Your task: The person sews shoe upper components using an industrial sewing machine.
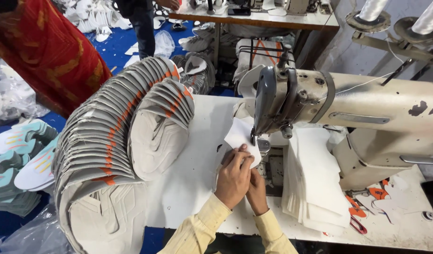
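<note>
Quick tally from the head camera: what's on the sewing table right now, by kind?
Sewing machine: 1
Curved stacks of grey shoe uppers with orange marks: 2
Stack of white fabric pieces: 1
White piece under the needle, held by left hand and right hand: 1
Red-handled scissors: 1
Total: 6

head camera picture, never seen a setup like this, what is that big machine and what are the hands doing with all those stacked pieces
The picture comes from a camera worn on the person's head, looking down at a worktable. The large cream machine is an industrial sewing machine; its needle end hangs over the work. The left hand and right hand, close together, press a white fabric piece flat at the needle. To the left, a long curved stack of grey shoe-upper pieces with orange marks fans across the table. To the right lies a pile of white cut pieces, with red-handled scissors beside it. Thread cones stand behind the machine. Another person stands farther back.
</note>
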